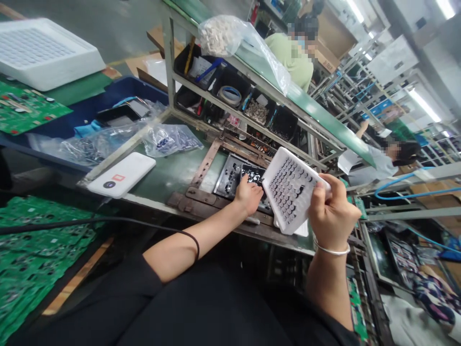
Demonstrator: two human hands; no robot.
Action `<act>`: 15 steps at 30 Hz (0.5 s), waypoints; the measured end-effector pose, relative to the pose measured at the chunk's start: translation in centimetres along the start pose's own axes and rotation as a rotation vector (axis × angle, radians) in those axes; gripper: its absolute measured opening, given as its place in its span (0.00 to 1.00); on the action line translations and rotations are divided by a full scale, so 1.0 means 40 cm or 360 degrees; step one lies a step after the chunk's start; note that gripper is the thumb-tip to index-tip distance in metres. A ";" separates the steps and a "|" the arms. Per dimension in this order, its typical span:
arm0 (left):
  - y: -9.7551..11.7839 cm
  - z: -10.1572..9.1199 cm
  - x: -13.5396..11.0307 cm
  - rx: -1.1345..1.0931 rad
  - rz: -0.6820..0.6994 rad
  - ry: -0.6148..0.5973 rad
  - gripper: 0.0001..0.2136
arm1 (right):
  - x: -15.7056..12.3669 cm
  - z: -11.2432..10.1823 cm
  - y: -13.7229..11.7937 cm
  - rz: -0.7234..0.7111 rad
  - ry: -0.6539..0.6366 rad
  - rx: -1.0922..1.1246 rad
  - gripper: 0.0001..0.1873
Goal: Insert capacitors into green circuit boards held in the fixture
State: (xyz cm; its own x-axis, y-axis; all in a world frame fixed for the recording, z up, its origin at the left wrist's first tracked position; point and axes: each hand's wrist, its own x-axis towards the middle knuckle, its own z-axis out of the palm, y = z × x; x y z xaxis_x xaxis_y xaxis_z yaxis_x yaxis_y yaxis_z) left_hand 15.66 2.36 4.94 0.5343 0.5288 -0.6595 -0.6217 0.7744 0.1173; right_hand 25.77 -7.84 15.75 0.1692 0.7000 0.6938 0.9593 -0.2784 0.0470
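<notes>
My right hand [333, 209] grips a white plastic tray [291, 192] by its right edge, thumb on the inner side. The tray is tilted up, and rows of small dark round parts sit in its pockets. My left hand [249, 196] is at the near side of a small black box [253, 174] that holds small shiny parts. Its thumb lies over the box edge and its other fingers are curled, partly hidden. The white tray's left corner comes close to the box. Under the box is a dark fixture plate [227, 177] with black cutouts, within a brown metal frame [206, 168].
A white power bank [122, 175] and a plastic bag of parts [173, 139] lie on the green bench at left. Black bins [257, 108] fill the shelf ahead. Green circuit boards [32, 254] are stacked at lower left. A black cable [144, 220] crosses my left arm. Other people sit beyond.
</notes>
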 end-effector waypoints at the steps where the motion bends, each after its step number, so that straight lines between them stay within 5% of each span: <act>1: 0.002 -0.001 0.002 0.0022 0.0004 0.0000 0.31 | 0.000 0.000 0.001 0.0004 0.0011 -0.0009 0.21; 6: 0.028 -0.019 0.005 0.0127 0.0030 0.0004 0.21 | -0.004 -0.003 0.012 0.0078 0.0029 -0.0026 0.22; 9: 0.089 -0.045 0.020 0.0434 0.0281 -0.0168 0.13 | -0.011 -0.005 0.037 0.0211 0.0128 0.0048 0.22; 12: 0.191 -0.079 0.059 0.1261 0.0767 -0.0327 0.10 | -0.037 0.010 0.085 0.0476 0.0269 0.0241 0.23; 15: 0.284 -0.113 0.101 0.2119 0.1044 -0.0265 0.10 | -0.093 0.048 0.141 0.0790 0.0480 0.0524 0.23</act>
State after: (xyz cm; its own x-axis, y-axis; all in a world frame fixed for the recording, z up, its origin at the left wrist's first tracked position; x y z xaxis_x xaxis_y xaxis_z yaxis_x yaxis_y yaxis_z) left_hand 8.19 11.72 0.24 0.4882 0.8609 -0.1431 0.1451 0.0817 0.9860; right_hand 30.99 -10.75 12.07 0.5839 0.3128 0.7492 0.8108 -0.2716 -0.5185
